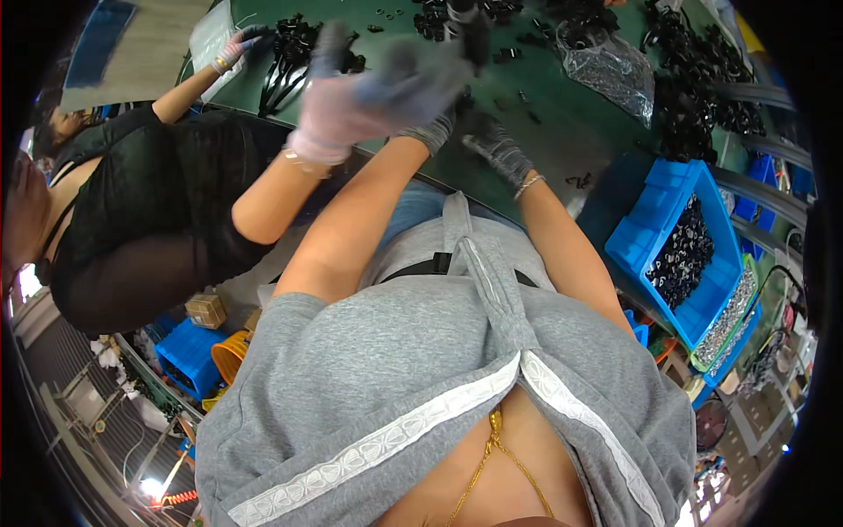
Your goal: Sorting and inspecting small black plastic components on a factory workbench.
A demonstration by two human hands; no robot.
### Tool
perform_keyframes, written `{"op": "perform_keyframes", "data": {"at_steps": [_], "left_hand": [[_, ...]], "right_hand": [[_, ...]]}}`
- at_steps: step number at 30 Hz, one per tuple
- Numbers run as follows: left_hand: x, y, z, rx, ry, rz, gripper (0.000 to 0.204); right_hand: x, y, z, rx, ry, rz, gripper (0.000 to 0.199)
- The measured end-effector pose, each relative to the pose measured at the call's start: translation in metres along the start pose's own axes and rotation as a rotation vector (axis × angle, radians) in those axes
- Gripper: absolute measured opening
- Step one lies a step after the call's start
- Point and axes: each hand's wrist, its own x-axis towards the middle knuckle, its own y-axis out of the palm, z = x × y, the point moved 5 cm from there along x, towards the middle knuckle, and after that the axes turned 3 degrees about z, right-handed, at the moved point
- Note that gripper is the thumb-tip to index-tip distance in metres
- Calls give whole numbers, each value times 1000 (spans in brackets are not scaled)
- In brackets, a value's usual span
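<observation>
My left hand (434, 132), in a grey knit glove, is over the near edge of the green table. Its fingers are hidden behind a co-worker's blurred hand (351, 105) in a pink and grey glove, which crosses in front. Close by on the right is my right hand (502, 156), also in a dark grey glove. Its fingers are bent inward, toward my left hand; whatever they hold is too dark and small to make out. Small black parts (527, 105) lie on the table just beyond it.
Heaps of black parts (694, 79) and a clear plastic bag (606, 70) cover the far right. A blue bin (628, 224) of black pieces stands at my right, beside a tray of silvery pieces (733, 307). At my left a co-worker in black (149, 193) reaches over the table.
</observation>
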Motion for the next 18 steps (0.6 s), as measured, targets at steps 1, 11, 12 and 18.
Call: {"op": "perform_keyframes", "data": {"at_steps": [1,11,12,18], "left_hand": [[-10,12,11,-42,-31,-37,39],[-99,-18,28,-22,-105,-119,50],[-101,-18,30,47,-124,-141,56],[-93,-12,39,110,-304,-137,76]], "right_hand": [[8,-25,44,-246,-261,-7,58],[-71,-63,-12,1332,803,108,56],[-79,-70,-25,1088,803,112,52],[-166,-107,-114,139,813,-122,47]]}}
